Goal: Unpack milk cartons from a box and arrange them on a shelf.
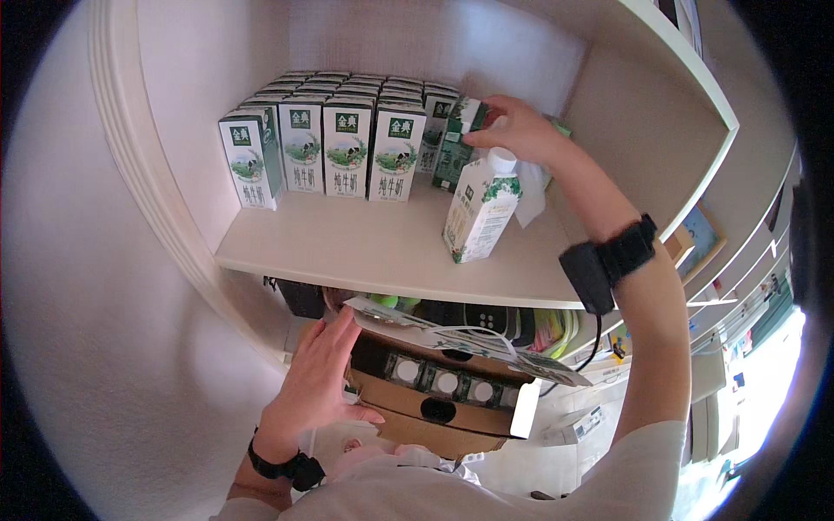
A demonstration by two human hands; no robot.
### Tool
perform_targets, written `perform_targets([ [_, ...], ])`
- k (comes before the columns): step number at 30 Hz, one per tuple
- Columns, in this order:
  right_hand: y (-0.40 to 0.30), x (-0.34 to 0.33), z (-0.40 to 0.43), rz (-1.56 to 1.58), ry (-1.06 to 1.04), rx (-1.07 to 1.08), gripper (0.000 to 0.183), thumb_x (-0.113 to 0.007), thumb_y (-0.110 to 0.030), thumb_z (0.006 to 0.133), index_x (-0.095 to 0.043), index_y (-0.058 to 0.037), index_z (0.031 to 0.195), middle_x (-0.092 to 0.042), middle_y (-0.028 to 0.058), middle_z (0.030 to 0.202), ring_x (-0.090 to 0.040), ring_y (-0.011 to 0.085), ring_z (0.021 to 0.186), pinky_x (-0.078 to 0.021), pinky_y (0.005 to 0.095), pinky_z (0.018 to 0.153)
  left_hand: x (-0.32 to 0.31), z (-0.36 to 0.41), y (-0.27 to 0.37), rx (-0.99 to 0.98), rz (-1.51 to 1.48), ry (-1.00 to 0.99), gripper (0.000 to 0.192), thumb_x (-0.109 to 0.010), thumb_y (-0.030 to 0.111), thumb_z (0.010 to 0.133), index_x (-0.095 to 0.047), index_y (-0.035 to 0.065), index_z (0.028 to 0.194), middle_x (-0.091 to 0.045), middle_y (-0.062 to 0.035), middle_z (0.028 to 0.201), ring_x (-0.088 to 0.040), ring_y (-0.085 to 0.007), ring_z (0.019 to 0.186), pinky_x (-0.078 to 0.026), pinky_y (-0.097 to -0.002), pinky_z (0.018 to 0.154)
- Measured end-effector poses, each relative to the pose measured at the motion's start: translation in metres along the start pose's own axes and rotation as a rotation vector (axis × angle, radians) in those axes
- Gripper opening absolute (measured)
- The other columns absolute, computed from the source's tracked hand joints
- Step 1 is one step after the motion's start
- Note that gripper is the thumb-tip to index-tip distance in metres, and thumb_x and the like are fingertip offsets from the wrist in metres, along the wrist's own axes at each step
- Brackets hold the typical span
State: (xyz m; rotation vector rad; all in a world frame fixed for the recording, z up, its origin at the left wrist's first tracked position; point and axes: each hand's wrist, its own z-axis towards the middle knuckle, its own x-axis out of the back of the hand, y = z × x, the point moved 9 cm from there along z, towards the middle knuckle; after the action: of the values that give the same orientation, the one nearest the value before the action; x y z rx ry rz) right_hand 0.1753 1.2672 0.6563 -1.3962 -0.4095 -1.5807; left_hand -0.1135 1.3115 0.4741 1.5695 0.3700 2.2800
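Note:
My right hand [518, 130] reaches into the shelf, thumb and fingers around the upper end of a green and white milk carton [453, 159]. That carton stands slightly tilted beside rows of milk cartons [348, 146] packed at the left. In front of it, nearer the shelf edge, stands a white-capped milk carton [483, 208]. Below the shelf, my left hand [319, 378] holds the left end of an opened cardboard box [404, 394]. Several white-capped cartons [447, 383] sit inside the box. Its raised printed flap has a white carrying handle [479, 331].
The shelf board [339, 234] has a front edge just above the box. Behind the capped carton lies a crumpled translucent plastic wrapper [531, 195]. A lower compartment holds a black case [485, 319] and a green-rimmed basket [557, 332]. A white wall [130, 365] borders the left.

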Motion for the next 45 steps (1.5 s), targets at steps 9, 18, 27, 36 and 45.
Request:
perform_targets([
  [9,-0.020,0.046,-0.077,0.182,0.370,0.237,0.059,-0.074,-0.019,0.066,-0.051,-0.0041,0.119,-0.059,0.0133,0.109,-0.058,0.0269,0.098,-0.0447,0.0329,0.085,-0.001,-0.006,-0.004,0.010,-0.014,-0.003,0.122,-0.084,0.049,0.043,-0.022,-0.0049,0.133,-0.025,-0.0284,0.138,-0.032,-0.0403,0.126,-0.022,-0.0522,0.104],
  [18,-0.041,0.062,-0.107,-0.157,0.576,0.369,0.057,-0.074,-0.017,0.066,-0.051,-0.0061,0.117,-0.057,0.0121,0.114,-0.057,0.0314,0.099,-0.0471,0.0366,0.083,-0.002,-0.004,0.000,-0.027,0.003,0.004,0.123,-0.083,0.051,0.042,-0.021,-0.0037,0.133,-0.027,-0.0276,0.136,-0.031,-0.0395,0.126,-0.021,-0.0503,0.104],
  [27,-0.047,0.075,-0.136,-0.290,0.767,0.284,0.056,-0.076,-0.024,0.065,-0.047,-0.0039,0.109,-0.058,0.0152,0.102,-0.061,0.0321,0.086,-0.0508,0.0372,0.071,0.001,-0.004,0.006,-0.013,-0.023,-0.005,0.123,-0.084,0.049,0.039,-0.025,-0.0043,0.132,-0.030,-0.0275,0.135,-0.033,-0.0400,0.123,-0.024,-0.0479,0.103],
  [36,-0.022,0.066,-0.226,0.080,0.929,0.209,0.067,-0.084,-0.015,0.058,-0.038,0.0008,0.103,-0.054,0.0214,0.108,-0.061,0.0236,0.093,-0.0516,0.0324,0.075,0.007,-0.002,0.004,0.109,-0.058,0.016,0.122,-0.088,0.036,0.031,-0.030,-0.0007,0.131,-0.037,-0.0222,0.131,-0.036,-0.0404,0.121,-0.022,-0.0492,0.105],
  [45,-0.011,0.047,-0.243,0.262,0.957,0.347,0.073,-0.083,-0.007,0.056,-0.026,-0.0103,0.102,-0.042,0.0208,0.119,-0.049,0.0298,0.113,-0.0447,0.0367,0.092,-0.003,-0.007,-0.005,0.079,-0.050,0.045,0.127,-0.087,0.042,0.029,-0.027,-0.0029,0.132,-0.040,-0.0222,0.129,-0.038,-0.0403,0.119,-0.023,-0.0505,0.104],
])
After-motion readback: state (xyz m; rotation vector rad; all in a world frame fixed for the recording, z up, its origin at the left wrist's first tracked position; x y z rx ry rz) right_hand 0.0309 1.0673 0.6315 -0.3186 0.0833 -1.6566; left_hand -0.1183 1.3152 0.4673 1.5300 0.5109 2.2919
